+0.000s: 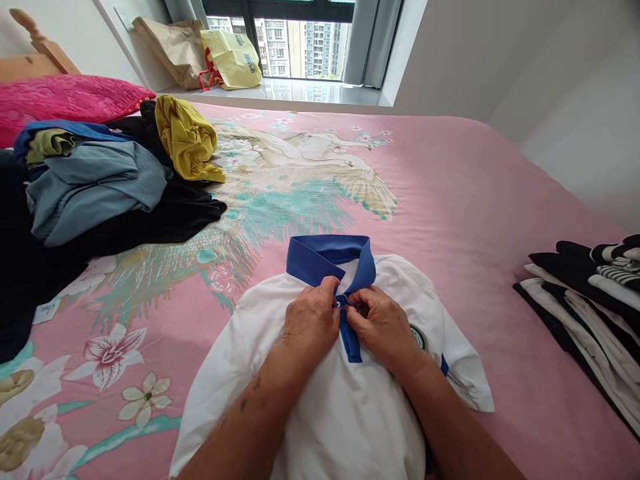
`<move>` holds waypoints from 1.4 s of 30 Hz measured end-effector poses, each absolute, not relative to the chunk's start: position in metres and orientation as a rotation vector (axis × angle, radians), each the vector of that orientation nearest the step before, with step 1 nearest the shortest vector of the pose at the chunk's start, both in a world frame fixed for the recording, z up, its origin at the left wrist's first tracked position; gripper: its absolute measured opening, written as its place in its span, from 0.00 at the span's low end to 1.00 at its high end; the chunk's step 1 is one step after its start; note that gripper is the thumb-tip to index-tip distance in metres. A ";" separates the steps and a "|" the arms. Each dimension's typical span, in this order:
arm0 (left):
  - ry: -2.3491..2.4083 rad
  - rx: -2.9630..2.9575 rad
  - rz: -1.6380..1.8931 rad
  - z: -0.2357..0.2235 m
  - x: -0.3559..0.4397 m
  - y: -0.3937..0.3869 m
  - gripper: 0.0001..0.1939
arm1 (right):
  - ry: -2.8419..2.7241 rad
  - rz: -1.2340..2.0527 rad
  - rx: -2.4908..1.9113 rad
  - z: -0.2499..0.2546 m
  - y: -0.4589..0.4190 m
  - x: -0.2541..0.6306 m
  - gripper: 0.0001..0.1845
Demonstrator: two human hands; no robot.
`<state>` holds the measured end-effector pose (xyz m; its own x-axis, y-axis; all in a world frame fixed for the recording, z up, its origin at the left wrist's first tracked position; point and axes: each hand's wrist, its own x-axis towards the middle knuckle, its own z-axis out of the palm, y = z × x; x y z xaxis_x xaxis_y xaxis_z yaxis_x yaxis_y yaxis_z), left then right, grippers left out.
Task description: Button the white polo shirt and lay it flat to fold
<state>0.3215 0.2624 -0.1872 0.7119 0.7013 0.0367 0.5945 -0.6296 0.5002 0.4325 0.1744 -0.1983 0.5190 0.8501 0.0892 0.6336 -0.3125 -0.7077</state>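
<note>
A white polo shirt (350,413) with a blue collar and blue button placket lies front side up on the bed, collar pointing away from me. My left hand (313,317) pinches the placket's left edge just below the collar. Opposite it, my right hand (377,320) grips the other edge with thumb and forefinger. Between the fingertips a small button shows at the placket; whether it sits in its hole I cannot tell. A round green badge peeks out beside my right wrist.
The bed (450,187) has a pink floral sheet. Rumpled clothes (100,187) lie at left by a magenta pillow (75,100). A folded clothes stack (590,293) sits at right. Paper bags (233,60) stand on the windowsill.
</note>
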 end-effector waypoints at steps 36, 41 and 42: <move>0.673 1.788 0.493 -0.193 0.316 0.271 0.05 | -1.002 0.754 -1.858 -0.198 0.174 0.442 0.07; 0.717 1.695 0.498 -0.199 0.318 0.272 0.06 | -1.134 0.575 -1.967 -0.194 0.175 0.438 0.05; 0.739 1.670 0.522 -0.201 0.319 0.273 0.07 | -1.144 0.563 -1.972 -0.193 0.175 0.437 0.05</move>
<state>0.3192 0.2725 -0.2014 0.6997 0.7128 -0.0485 0.1920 -0.1223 0.9737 0.4368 0.1746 -0.1934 0.4984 0.8669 0.0046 0.5249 -0.2975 -0.7975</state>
